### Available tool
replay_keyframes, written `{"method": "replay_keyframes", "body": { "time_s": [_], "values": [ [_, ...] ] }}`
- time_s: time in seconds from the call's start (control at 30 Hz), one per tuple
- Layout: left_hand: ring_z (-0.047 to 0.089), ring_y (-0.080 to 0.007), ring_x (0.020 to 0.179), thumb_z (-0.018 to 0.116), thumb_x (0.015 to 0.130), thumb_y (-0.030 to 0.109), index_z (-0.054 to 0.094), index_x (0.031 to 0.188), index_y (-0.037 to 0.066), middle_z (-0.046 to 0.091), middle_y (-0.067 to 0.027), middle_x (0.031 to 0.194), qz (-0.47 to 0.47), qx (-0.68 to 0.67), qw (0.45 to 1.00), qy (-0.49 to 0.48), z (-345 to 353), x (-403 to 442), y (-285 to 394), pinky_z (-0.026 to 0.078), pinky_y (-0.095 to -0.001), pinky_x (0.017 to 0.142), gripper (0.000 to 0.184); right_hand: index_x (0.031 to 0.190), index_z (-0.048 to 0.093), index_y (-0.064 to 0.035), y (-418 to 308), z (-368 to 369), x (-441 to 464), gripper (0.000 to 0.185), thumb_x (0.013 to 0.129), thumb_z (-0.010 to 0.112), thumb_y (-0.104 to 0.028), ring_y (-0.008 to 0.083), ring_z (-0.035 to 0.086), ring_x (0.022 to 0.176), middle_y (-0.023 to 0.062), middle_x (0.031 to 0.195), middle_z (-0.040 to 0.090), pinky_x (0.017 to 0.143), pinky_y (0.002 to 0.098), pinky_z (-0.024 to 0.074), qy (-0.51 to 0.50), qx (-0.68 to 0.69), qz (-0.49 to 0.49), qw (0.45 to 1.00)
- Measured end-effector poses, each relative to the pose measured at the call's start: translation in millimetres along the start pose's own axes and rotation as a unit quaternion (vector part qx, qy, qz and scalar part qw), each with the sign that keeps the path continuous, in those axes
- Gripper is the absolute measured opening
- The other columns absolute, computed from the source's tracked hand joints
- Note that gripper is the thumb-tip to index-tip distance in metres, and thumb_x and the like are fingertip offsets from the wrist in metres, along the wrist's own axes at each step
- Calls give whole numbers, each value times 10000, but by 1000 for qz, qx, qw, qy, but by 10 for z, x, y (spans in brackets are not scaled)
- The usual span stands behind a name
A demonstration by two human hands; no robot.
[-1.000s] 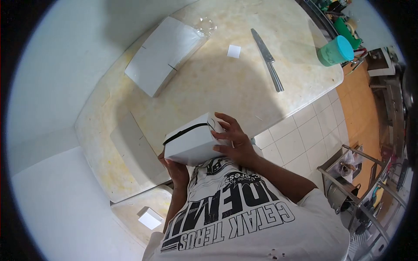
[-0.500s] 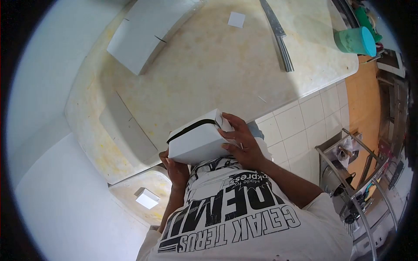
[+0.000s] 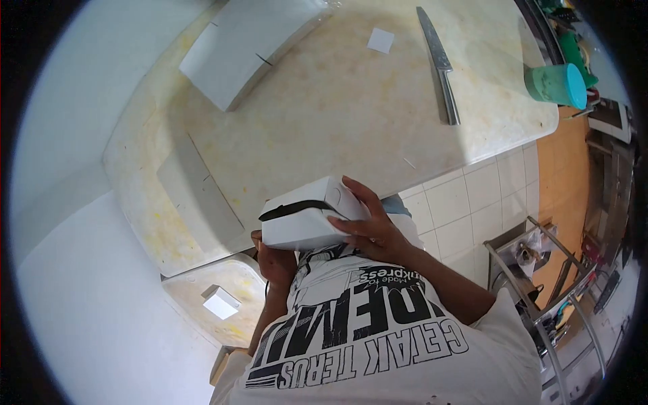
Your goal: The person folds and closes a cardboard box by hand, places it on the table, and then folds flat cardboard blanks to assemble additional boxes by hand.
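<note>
Close to my body, over the table's near edge, I hold a white cardboard box (image 3: 304, 228) with a dark gap running along its length. My right hand (image 3: 371, 226) grips its right end, thumb and fingers spread over the end and side. At the lower left corner, my left hand (image 3: 273, 262) has its fingers closed on the box, partly hidden beneath it. A flat white card piece (image 3: 199, 192) with slits lies on the table to the left. Farther back is a stack of white card sheets (image 3: 253, 50).
On the pale stained table (image 3: 324, 115) lie a large knife (image 3: 439, 67) and a small white square (image 3: 381, 40). A turquoise-lidded container (image 3: 557, 86) stands near the right edge. A small white box (image 3: 221, 304) sits on a lower surface at left; a metal rack (image 3: 540, 297) stands at right.
The box has tilted slightly and the dark gap along it looks wider. My right fingers have shifted on its end. The whole view has moved a little.
</note>
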State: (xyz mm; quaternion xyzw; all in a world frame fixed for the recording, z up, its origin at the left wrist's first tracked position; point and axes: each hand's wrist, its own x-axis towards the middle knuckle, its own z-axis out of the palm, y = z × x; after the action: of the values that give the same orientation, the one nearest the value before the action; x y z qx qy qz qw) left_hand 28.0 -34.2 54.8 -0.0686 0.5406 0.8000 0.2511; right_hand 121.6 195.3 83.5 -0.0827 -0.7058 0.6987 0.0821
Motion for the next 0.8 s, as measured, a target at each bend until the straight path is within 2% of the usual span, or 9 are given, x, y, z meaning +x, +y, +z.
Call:
{"method": "replay_keyframes", "body": {
  "time_s": [0.13, 0.27, 0.33, 0.37, 0.47, 0.53, 0.6, 0.73, 0.8],
  "values": [
    [491, -214, 1026, 410, 945, 310, 394, 1019, 109, 492, -74, 1058, 11, -5, 1000, 5, -49, 2, -35, 390, -414, 920, 215, 1206, 641, -240, -45, 22, 27, 463, 805, 639, -10, 392, 157, 1408, 187, 1515, 160, 1115, 496, 199, -31, -48, -38, 998],
    [477, -198, 1027, 413, 950, 319, 376, 1051, 128, 490, -70, 1060, 20, -58, 998, 5, 25, -7, -13, 365, -415, 927, 220, 1248, 608, -210, -141, 15, 35, 488, 818, 602, 19, 391, 251, 1370, 177, 1512, 182, 1095, 466, 254, -5, -77, -3, 997],
    [465, -200, 1067, 442, 959, 309, 369, 1058, 124, 492, -98, 1123, 11, 56, 998, 30, -72, 6, -82, 347, -412, 963, 223, 1277, 584, -192, -181, -33, 48, 490, 838, 568, 27, 379, 301, 1348, 165, 1509, 203, 1084, 440, 282, 16, -69, 56, 996],
    [459, -201, 1087, 457, 963, 305, 365, 1062, 122, 493, -113, 1155, 7, 112, 993, 47, -111, -12, -114, 337, -410, 981, 227, 1308, 543, -142, -65, -43, 26, 404, 908, 549, -83, 348, 248, 1378, 177, 1494, 214, 1086, 459, 294, 35, -47, 78, 995],
    [402, -229, 1234, 531, 951, 292, 360, 1086, 116, 424, -183, 1349, 65, 134, 989, -4, 77, 9, -41, 290, -407, 1048, 280, 1308, 524, -105, -51, -51, 21, 360, 949, 497, -110, 313, 258, 1377, 168, 1476, 240, 1083, 461, 308, 63, 45, 100, 992],
    [295, -273, 1358, 603, 913, 231, 359, 1124, 117, 249, -241, 1490, 91, 120, 986, -64, 50, 84, -14, 250, -416, 1088, 342, 1344, 452, -95, 50, -69, -14, 394, 959, 503, -162, 312, 279, 1364, 161, 1460, 262, 1060, 449, 353, 55, 50, 62, 995],
    [273, -284, 1377, 611, 904, 185, 358, 1148, 119, 219, -244, 1504, 152, 112, 975, -116, 131, 134, 31, 252, -425, 1092, 358, 1360, 416, -97, 161, -67, -63, 427, 955, 520, -186, 321, 288, 1359, 164, 1458, 264, 1047, 447, 374, 50, 59, 69, 995],
    [295, -291, 1367, 632, 872, 107, 375, 1177, 114, 218, -216, 1509, 155, 121, 973, -121, 147, 99, 131, 269, -440, 1092, 398, 1358, 366, -109, -60, -51, 6, 492, 930, 567, -247, 344, 371, 1303, 158, 1442, 248, 988, 477, 437, 40, 60, 111, 991],
    [297, -295, 1367, 634, 866, 97, 386, 1190, 110, 212, -200, 1514, 162, 118, 973, -116, 129, 58, 130, 288, -452, 1087, 408, 1340, 372, -115, -128, -90, 45, 490, 920, 580, -261, 355, 397, 1276, 153, 1430, 245, 955, 480, 466, 2, -59, 85, 995]
  ]
}}
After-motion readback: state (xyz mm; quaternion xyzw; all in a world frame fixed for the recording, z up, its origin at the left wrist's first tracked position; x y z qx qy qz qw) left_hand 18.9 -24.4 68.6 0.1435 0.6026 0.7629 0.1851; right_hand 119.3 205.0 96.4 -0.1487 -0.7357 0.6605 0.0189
